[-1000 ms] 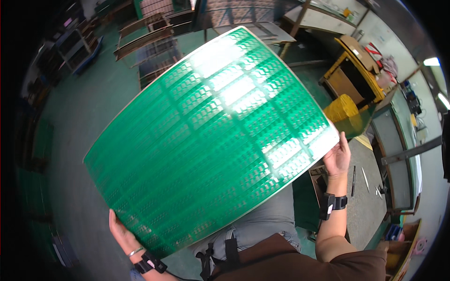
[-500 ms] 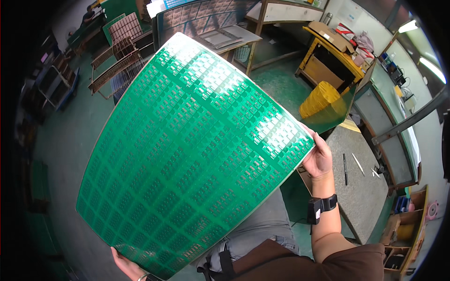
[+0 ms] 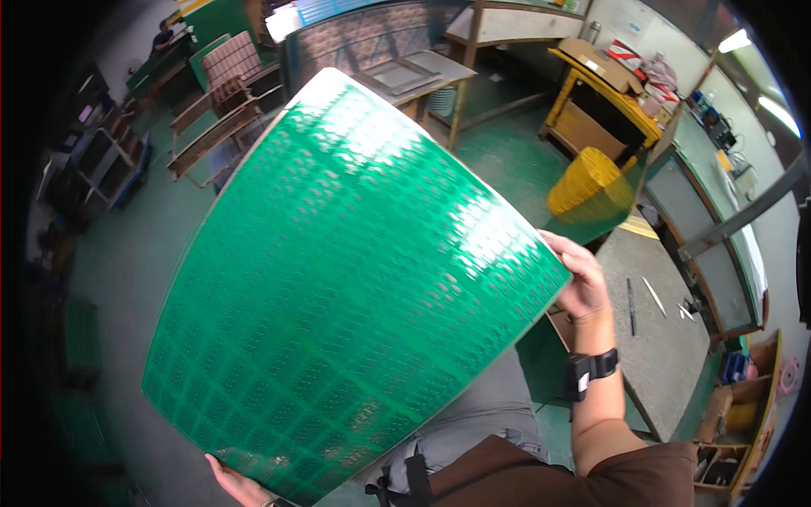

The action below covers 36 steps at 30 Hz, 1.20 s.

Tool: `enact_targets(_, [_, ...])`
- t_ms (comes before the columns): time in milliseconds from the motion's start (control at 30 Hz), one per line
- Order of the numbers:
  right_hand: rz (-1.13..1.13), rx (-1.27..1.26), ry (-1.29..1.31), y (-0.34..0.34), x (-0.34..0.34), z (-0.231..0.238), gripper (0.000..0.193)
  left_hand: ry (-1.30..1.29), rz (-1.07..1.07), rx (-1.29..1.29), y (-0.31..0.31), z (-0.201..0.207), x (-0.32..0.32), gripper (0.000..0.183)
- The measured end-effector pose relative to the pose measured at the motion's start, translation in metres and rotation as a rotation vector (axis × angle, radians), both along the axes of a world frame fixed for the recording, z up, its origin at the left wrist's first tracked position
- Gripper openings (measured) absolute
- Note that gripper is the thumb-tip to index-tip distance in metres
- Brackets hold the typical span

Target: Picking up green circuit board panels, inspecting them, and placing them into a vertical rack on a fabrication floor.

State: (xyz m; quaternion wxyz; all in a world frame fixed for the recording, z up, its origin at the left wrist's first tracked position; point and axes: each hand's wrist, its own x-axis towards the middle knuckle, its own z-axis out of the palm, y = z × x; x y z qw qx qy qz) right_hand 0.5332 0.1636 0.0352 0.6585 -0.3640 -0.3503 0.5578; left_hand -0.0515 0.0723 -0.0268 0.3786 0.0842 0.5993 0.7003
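A large green printed circuit board panel (image 3: 338, 279), covered in rows of small repeated patterns, is held up tilted across my lap. Bright glare lies on its top and right corners. My right hand (image 3: 581, 275) grips the right corner, thumb over the front and the other fingers partly hidden at the edge. At the lower left edge, my left hand (image 3: 238, 484) holds the panel, most of its fingers hidden behind it.
To my right stands a grey-topped table (image 3: 650, 363) with a black pen (image 3: 631, 306) and a white pen-like stick (image 3: 654, 297). Beyond it are a yellow bin (image 3: 585, 182) and a yellow bench (image 3: 612, 93). Wooden racks (image 3: 215, 131) stand at far left; a shelf unit (image 3: 743, 414) is at right.
The panel and both hands have shifted slightly right and down in the picture, along with the surroundings. Motion blur now smears the panel's pattern. The grip of both hands looks the same.
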Motion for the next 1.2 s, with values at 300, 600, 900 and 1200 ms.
enact_targets(300, [0.057, 0.062, -0.539, 0.066, 0.035, 0.05, 0.027, 0.316, -0.124, 0.48, 0.022, 0.044, -0.008, 0.032])
enact_targets(600, [-0.321, 0.23, -0.308, 0.118, 0.029, 0.016, 0.033, -0.13, -0.629, 0.559, 0.075, 0.053, 0.018, 0.036])
enact_targets(900, [-0.199, 0.08, -0.265, 0.106, -0.004, 0.009, 0.035, -0.239, -0.289, 0.403, 0.074, 0.065, 0.112, 0.021])
enact_targets(1200, [-0.005, -0.066, -0.188, 0.019, -0.076, -0.006, 0.037, -0.145, -0.392, 0.402, 0.059, 0.05, 0.11, 0.018])
